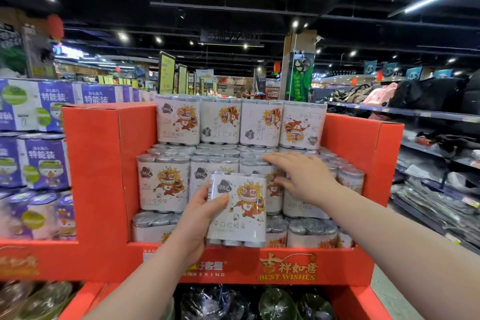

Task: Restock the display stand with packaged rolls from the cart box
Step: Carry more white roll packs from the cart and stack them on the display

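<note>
Left hand (197,218) grips white lion-print pack of rolls (237,210) upright before red cardboard display stand (104,163).
Right hand (298,176): fingers straight, spread, holding nothing, fingertips on stacked packs (163,182).

Red corrugated-cardboard display stand (104,163): stepped side walls at 9 and 3 o'clock, low front lip at 6 o'clock with gold lettering. It carries white film-wrapped packs of rolls with a lion-dance print (162,184), stacked in three stepped tiers. Top tier (220,122), 12 o'clock: four packs touching side by side, the right-end print inverted. Bottom tier (153,226) is partly hidden behind the lip. Lower bin, 6 o'clock: dark plastic-wrapped bundles (275,304), contents unidentifiable.
</note>
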Action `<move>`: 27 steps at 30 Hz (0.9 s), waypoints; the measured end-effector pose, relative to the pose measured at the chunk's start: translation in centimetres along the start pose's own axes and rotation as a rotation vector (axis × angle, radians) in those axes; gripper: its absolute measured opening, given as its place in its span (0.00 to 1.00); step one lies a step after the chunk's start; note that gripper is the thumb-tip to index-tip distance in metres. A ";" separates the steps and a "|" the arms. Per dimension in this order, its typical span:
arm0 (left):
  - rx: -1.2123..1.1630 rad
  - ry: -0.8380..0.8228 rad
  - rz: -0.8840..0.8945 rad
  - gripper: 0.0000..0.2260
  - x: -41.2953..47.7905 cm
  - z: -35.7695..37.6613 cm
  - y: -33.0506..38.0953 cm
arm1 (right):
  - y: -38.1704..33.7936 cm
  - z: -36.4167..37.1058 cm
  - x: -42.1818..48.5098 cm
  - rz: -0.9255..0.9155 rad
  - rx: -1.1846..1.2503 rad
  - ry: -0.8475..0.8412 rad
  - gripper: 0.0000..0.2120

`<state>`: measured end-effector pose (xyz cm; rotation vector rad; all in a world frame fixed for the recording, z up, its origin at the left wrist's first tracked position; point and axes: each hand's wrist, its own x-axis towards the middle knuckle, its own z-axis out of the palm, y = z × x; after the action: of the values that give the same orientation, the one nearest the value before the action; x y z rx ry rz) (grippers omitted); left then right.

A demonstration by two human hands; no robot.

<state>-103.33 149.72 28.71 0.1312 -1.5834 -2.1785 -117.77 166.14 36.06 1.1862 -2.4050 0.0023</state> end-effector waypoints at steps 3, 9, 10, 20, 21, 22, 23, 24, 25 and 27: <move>-0.032 0.024 0.001 0.17 -1.0 -0.3 0.4 | -0.5 -0.1 0.0 0.056 -0.025 -0.048 0.28; -0.069 0.062 0.048 0.19 -1.8 -1.0 2.0 | -5.6 -2.7 -1.8 0.143 0.733 0.159 0.20; -0.073 0.068 0.065 0.20 -1.8 -1.0 2.4 | -6.7 -3.3 -2.1 0.161 0.911 0.008 0.20; 0.430 0.221 0.413 0.14 0.7 -1.7 8.4 | -8.0 -5.2 2.0 0.193 1.335 -0.018 0.19; 0.632 0.282 0.506 0.15 1.2 -2.4 8.7 | -7.7 -5.5 2.6 0.207 1.331 0.008 0.21; 0.844 0.318 0.585 0.18 1.7 -3.2 8.9 | -7.4 -5.7 3.2 0.227 1.326 0.034 0.23; 1.038 0.321 0.625 0.23 2.2 -3.9 9.1 | -7.1 -5.8 3.9 0.241 1.319 0.053 0.25; 1.214 0.307 0.620 0.28 2.8 -4.5 9.2 | -6.8 -5.9 4.5 0.254 1.307 0.071 0.27; 1.369 0.279 0.580 0.31 3.3 -4.9 9.2 | -6.7 -6.0 5.1 0.265 1.304 0.090 0.26; 1.602 0.198 0.419 0.31 4.2 -5.5 8.8 | -6.4 -5.9 6.3 0.280 1.318 0.122 0.20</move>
<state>-102.66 140.97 35.74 0.4006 -2.4672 -0.2026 -113.89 158.52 42.60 1.1631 -2.3255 1.8877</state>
